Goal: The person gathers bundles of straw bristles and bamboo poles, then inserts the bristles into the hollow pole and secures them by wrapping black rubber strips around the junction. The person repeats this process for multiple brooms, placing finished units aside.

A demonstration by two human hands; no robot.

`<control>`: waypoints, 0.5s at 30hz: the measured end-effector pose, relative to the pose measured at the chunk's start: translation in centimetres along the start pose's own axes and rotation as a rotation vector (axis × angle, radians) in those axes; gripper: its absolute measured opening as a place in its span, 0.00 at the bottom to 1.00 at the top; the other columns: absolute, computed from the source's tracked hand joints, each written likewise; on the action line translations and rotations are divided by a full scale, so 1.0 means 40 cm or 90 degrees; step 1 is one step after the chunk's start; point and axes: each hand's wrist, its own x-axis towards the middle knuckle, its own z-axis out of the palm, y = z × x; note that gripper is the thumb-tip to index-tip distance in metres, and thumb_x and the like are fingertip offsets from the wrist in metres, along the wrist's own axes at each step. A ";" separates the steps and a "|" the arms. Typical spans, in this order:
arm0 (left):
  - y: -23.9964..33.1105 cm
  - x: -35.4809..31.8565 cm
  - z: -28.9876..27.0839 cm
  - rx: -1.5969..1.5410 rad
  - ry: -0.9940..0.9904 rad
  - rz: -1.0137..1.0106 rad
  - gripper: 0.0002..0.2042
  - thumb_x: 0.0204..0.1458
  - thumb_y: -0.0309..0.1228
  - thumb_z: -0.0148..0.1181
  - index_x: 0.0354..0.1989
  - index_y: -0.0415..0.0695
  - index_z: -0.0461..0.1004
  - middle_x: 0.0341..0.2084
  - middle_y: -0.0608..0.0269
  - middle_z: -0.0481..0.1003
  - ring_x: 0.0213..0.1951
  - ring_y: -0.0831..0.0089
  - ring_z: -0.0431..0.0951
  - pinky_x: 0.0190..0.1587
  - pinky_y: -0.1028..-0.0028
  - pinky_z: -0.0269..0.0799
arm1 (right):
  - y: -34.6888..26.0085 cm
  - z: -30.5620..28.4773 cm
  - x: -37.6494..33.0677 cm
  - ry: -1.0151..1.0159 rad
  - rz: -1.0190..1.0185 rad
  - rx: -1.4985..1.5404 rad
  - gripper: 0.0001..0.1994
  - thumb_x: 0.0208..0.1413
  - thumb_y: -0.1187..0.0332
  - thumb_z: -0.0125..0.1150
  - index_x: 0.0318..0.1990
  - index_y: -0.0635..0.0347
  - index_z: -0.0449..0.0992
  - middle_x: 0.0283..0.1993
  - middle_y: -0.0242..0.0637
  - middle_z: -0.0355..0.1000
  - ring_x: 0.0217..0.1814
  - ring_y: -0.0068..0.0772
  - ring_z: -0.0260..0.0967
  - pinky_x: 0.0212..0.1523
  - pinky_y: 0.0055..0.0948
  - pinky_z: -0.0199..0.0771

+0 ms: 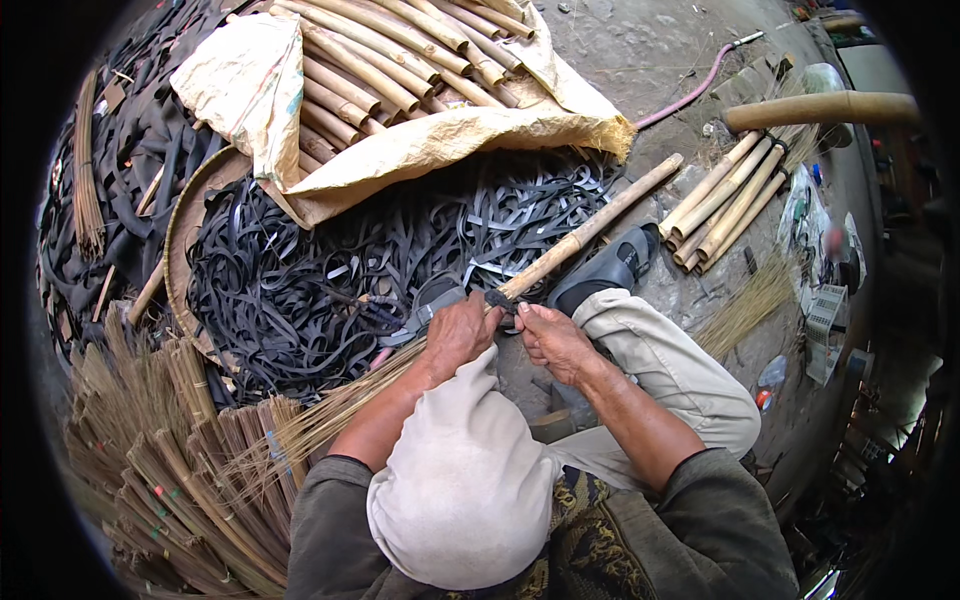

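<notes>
A broom runs aslant between my knees. Its bamboo handle (600,222) points up and right, and its thin bristle sticks (330,410) fan out lower left beneath my left forearm. Dark rubber strip (497,299) wraps the joint between them. My left hand (460,330) is closed round the broom just below this wrapping. Thumb and curled fingers of my right hand (555,342) pinch the strip beside the joint; the strip's end is hidden. Beyond my hands lies a large heap of black rubber strips (400,240) on a round woven tray (180,235).
Cut bamboo poles (390,60) lie on a pale sack (450,140) over the strips. Broom bundles (170,470) crowd the lower left. A tied bamboo bundle (725,205) and loose bristle sticks (750,305) lie right of my sandalled foot (620,262). A pink hose (695,90) crosses the floor.
</notes>
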 end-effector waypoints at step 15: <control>-0.037 0.040 -0.023 -0.071 -0.124 -0.065 0.24 0.67 0.49 0.51 0.42 0.35 0.74 0.37 0.32 0.79 0.44 0.33 0.79 0.47 0.44 0.73 | 0.001 -0.038 -0.316 0.018 -0.107 -0.334 0.18 0.74 0.57 0.46 0.29 0.52 0.62 0.26 0.16 0.50 0.28 0.13 0.45 0.27 0.23 0.49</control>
